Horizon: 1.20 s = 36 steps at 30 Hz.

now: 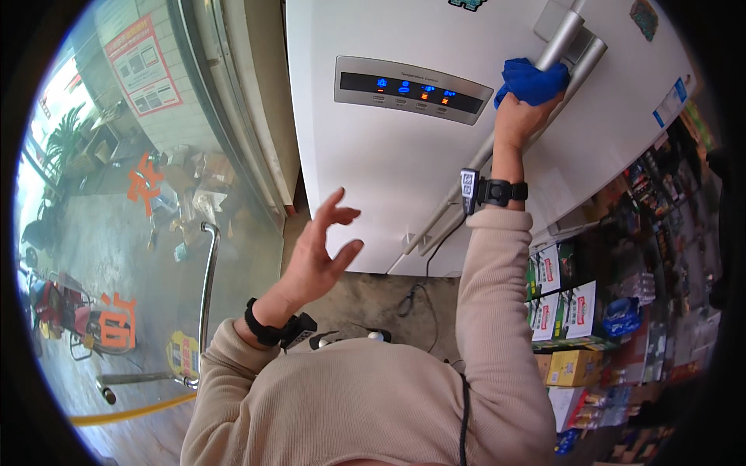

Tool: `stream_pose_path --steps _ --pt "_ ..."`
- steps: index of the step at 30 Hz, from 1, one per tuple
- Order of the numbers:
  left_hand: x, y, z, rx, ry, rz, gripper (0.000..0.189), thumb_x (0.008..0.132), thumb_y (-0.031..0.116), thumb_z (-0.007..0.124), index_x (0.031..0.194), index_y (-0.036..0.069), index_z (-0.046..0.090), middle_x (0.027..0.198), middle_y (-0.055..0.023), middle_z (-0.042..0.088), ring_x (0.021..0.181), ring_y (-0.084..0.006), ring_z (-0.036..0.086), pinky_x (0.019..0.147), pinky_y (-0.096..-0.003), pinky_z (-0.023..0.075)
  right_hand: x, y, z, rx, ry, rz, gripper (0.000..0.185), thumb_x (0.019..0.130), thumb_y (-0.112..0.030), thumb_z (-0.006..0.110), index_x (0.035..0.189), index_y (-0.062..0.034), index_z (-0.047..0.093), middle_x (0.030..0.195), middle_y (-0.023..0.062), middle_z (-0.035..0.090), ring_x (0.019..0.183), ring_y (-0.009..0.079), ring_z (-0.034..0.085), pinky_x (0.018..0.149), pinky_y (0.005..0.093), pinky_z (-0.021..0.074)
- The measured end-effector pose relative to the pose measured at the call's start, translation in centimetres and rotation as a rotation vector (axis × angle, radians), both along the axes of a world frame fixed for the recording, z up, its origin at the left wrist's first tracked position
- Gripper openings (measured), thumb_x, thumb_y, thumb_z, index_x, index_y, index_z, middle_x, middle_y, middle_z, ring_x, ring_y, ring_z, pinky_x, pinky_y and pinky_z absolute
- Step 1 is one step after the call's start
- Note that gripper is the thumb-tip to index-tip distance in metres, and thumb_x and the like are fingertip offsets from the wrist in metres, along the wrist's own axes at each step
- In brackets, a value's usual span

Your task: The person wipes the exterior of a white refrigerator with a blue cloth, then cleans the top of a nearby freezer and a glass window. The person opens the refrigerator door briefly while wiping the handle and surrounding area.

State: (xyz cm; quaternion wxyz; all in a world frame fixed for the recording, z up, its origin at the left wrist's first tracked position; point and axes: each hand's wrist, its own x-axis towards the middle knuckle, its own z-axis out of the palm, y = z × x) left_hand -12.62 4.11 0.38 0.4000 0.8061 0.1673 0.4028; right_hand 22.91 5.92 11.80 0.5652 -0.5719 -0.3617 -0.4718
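Observation:
My right hand (527, 116) is wrapped in a blue cloth (533, 80), which it presses around the upper part of a silver door handle (560, 41) on a white double-door refrigerator (373, 157). Beside that hand, to the left, is the refrigerator's lit control panel (414, 90). A second long handle runs parallel, close to the first. My left hand (320, 250) hangs in the air before the lower left part of the refrigerator, fingers apart and holding nothing. Each wrist wears a black strap with a small device.
A glass door (175, 233) with a metal pull handle (208, 279) stands at the left. Stacked cartons (548, 317), a yellow box (574, 367) and shelved goods lie at the right. A dark cable (428, 262) hangs to the concrete floor (373, 303).

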Motion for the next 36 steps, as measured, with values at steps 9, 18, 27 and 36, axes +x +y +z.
stream_pose_path --steps 9,18,27,36 --pt "-1.9 2.3 -4.7 -0.143 0.214 -0.023 0.072 0.08 0.007 0.064 0.14 0.006 0.023 0.111 -0.0128 0.058 0.102 -0.0253 0.056 0.091 -0.0368 0.0428 -1.6 0.8 -14.5 0.076 0.166 -0.056 0.05 0.085 -0.017 0.06 0.125 0.005 0.041 0.123 0.0255 0.047 0.111 0.0389 0.049 0.096 0.0428 0.0388" --pt "-5.8 3.0 -7.5 -0.226 0.334 0.054 0.072 0.08 0.007 0.064 0.14 0.005 0.023 0.112 -0.0125 0.058 0.101 -0.0242 0.056 0.091 -0.0364 0.0429 -4.0 -0.8 -25.3 0.01 0.354 0.131 0.014 0.078 -0.004 0.057 0.087 0.0047 0.05 0.083 0.0166 0.051 0.076 0.0345 0.048 0.071 0.0425 0.0415" --pt "-8.7 2.0 -8.1 -0.189 0.411 0.076 0.071 0.08 0.003 0.061 0.14 0.006 0.023 0.111 -0.0117 0.058 0.1 -0.023 0.056 0.091 -0.0363 0.0425 -6.0 -3.5 -42.0 -0.443 0.373 -0.076 0.011 0.073 -0.007 0.061 0.083 -0.0065 0.056 0.09 0.017 0.055 0.091 0.0379 0.051 0.078 0.0471 0.0427" --pt "-11.8 2.6 -8.1 -0.167 0.274 0.178 0.07 0.081 0.009 0.063 0.139 0.006 0.024 0.111 -0.012 0.058 0.1 -0.0232 0.057 0.074 -0.0314 0.0491 -7.8 -3.4 -34.1 -0.603 0.344 0.404 0.012 0.076 -0.001 0.055 0.083 -0.0069 0.064 0.093 0.0135 0.062 0.089 0.0314 0.059 0.079 0.0386 0.0452"
